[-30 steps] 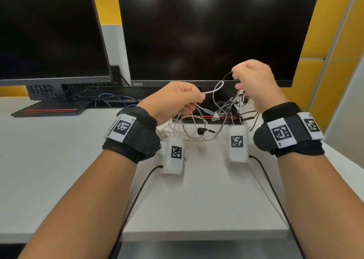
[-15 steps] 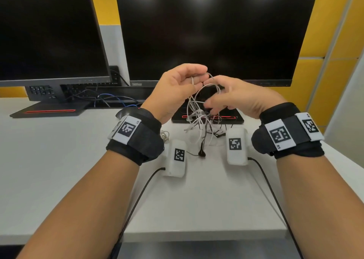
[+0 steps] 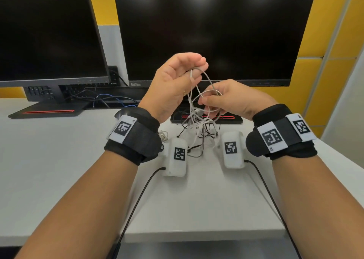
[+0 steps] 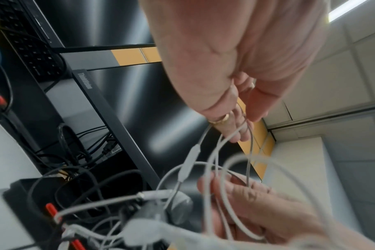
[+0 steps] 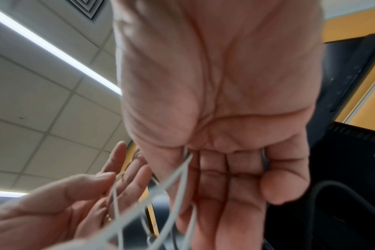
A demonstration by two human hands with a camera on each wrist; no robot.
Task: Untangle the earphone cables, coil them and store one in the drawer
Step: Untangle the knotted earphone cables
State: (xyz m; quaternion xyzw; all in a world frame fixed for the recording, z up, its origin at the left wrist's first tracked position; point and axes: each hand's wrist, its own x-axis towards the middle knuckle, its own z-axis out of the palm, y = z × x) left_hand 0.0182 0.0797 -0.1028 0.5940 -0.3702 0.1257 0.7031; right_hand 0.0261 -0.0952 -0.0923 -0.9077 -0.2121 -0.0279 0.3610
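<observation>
Pinching white earphone cable [image 3: 199, 99] loops, left hand [image 3: 175, 85] upper centre, right hand [image 3: 232, 99] lower; apparently still knotted, so we ease strands apart gently.

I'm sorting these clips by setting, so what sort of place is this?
Most likely an office workstation: two dark monitors, left and right, stand on a white desk, with yellow wall panels behind and a tiled ceiling with strip lights overhead.
</observation>
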